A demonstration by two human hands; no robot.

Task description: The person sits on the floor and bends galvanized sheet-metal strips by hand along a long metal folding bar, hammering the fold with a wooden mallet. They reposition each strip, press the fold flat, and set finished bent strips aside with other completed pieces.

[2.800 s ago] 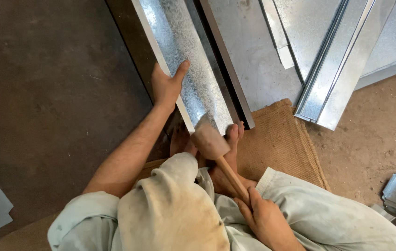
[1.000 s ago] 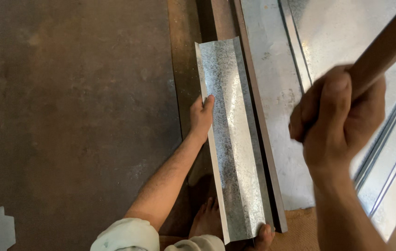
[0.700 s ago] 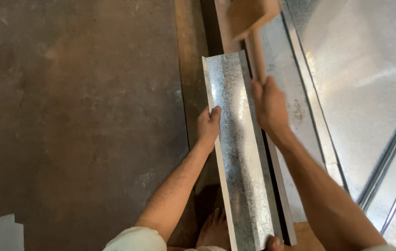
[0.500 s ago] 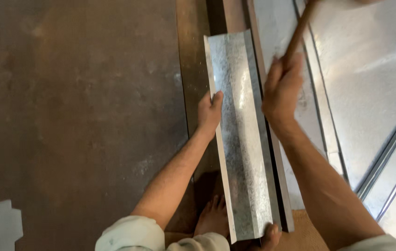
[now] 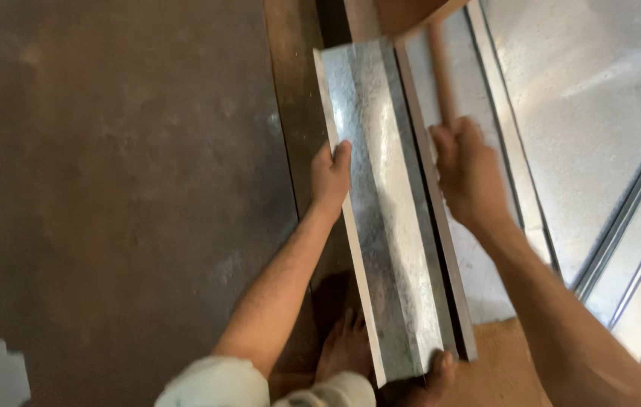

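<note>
Mallet point(image 5: 411, 15) now at top edge of frame, lower than half a second ago. Right hand point(image 5: 470, 175) wrapped tight round wooden handle, arm stretched up-frame. Left hand point(image 5: 331, 175) clamps left edge of bent galvanised sheet point(image 5: 381, 218), centre frame, foot point(image 5: 344, 348) below.

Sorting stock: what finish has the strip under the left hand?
Mottled silver-grey metal strip, in the head view.

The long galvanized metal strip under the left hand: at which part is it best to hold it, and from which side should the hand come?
Probably the long left edge of the galvanized strip, near mid-length, coming from the left, as the left hand does now. The strip is long, narrow and folded lengthwise, so that edge gives a rim to pinch. The right side is crowded by the right hand gripping the wooden mallet.
</note>
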